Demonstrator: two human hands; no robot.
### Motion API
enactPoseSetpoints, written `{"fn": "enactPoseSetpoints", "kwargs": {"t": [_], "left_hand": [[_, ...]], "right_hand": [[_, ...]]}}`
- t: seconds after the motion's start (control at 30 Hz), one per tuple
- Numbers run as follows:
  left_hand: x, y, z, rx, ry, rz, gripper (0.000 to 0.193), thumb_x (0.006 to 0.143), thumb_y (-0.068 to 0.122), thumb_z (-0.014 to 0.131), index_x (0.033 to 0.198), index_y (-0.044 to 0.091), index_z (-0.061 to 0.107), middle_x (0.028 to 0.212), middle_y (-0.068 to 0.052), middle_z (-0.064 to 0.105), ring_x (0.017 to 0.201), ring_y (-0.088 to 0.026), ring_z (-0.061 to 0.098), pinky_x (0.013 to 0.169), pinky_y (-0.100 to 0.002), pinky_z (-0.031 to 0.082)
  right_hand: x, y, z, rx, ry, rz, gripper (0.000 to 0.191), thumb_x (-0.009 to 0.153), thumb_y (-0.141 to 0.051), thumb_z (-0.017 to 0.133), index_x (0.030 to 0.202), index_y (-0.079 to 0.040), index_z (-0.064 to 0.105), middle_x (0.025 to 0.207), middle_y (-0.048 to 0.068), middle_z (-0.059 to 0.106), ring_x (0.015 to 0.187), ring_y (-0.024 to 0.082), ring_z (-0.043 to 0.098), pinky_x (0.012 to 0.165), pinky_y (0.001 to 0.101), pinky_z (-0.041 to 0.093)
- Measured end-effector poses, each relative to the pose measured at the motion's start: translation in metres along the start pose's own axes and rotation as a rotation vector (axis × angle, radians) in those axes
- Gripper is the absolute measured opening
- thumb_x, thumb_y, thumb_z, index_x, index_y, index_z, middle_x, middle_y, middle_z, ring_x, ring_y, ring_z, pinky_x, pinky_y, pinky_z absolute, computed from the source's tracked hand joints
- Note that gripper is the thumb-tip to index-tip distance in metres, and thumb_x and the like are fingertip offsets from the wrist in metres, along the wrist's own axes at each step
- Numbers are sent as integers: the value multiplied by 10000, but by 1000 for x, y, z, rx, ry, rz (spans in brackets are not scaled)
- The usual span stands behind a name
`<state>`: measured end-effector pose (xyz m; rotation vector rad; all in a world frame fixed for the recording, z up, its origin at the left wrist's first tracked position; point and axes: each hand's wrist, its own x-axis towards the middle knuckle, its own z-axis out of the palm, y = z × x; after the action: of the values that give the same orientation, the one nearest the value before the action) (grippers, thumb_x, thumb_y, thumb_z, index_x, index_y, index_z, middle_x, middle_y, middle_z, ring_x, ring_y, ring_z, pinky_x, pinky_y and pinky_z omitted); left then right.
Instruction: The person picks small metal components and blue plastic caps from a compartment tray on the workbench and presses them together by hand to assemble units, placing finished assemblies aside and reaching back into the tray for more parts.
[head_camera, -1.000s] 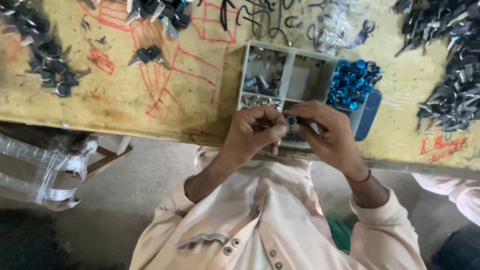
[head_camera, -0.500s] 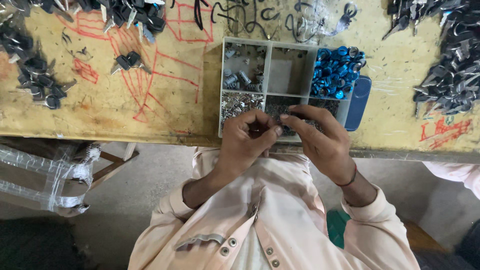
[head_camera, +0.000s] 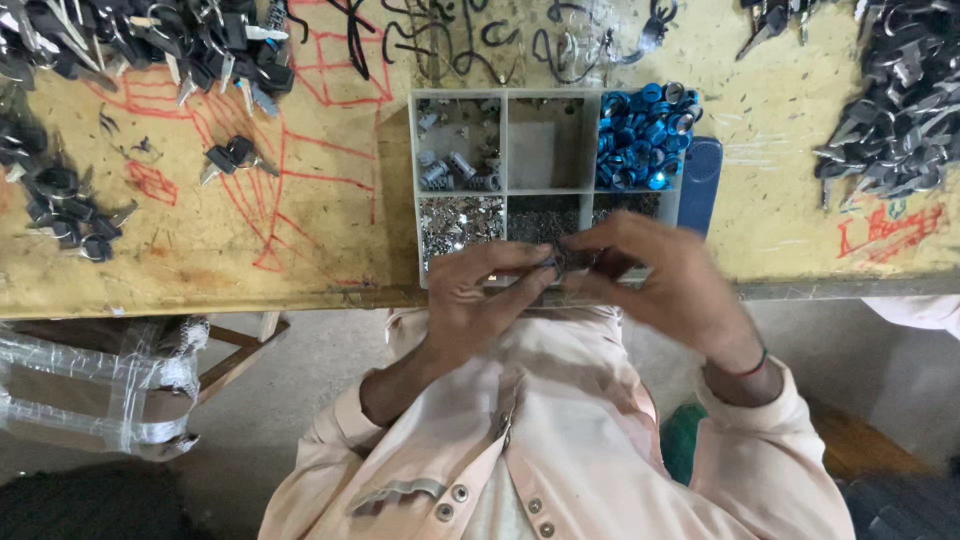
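The left hand (head_camera: 487, 292) and the right hand (head_camera: 655, 280) meet over the near edge of a grey plastic tray (head_camera: 506, 140) with six little boxes in it. Both wrists bend up from pale pink sleeves (head_camera: 560, 440), and the fingers curl in toward each other. The fingertips of both hands pinch one small dark part (head_camera: 553, 262), which sits between them, just above the front middle box of the tray. The part is too small and blurry to tell its shape. The left hand's fingers are squeezed together on it, and the right hand's fingers close on it from the other side. The right wrist wears a thin dark band (head_camera: 752, 366). In the tray, one box holds shiny blue rings (head_camera: 643, 125), one holds small grey metal tubes (head_camera: 452, 168), one holds tiny silver bits (head_camera: 460, 222), and one holds dark grainy bits (head_camera: 541, 216). The tray rests on a worn yellow table (head_camera: 200, 250) with red scribbled lines (head_camera: 290, 150). Heaps of dark metal keys (head_camera: 900, 110) lie at the far right, and more dark keys (head_camera: 170, 40) lie at the far left. A dark blue flat thing (head_camera: 700, 185) lies touching the tray's right side.
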<state>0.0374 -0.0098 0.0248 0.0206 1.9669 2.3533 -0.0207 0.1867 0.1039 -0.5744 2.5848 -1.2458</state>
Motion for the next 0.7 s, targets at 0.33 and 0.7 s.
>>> {"fn": "enactPoseSetpoints", "kwargs": {"t": [0.33,0.7], "left_hand": [[11,-7,-11,113,-145,123,163,922,-8,777,1074,39,746,1061,-110,783,956,-192,788,855,-301,634],[23,3,-15,762,-413,638,244,912,68,726,1140,17,657,1324,-165,617,1224,-325,654,988,-408,603]], "right_hand": [[26,60,-10,-412,218,-43,63,1102,-37,710,1122,-34,651,976,120,612,830,241,629,750,350,494],[-29,51,14,773,-125,459,138,1016,-44,577,1142,-3,539,856,55,683,701,93,675,606,268,576]]}}
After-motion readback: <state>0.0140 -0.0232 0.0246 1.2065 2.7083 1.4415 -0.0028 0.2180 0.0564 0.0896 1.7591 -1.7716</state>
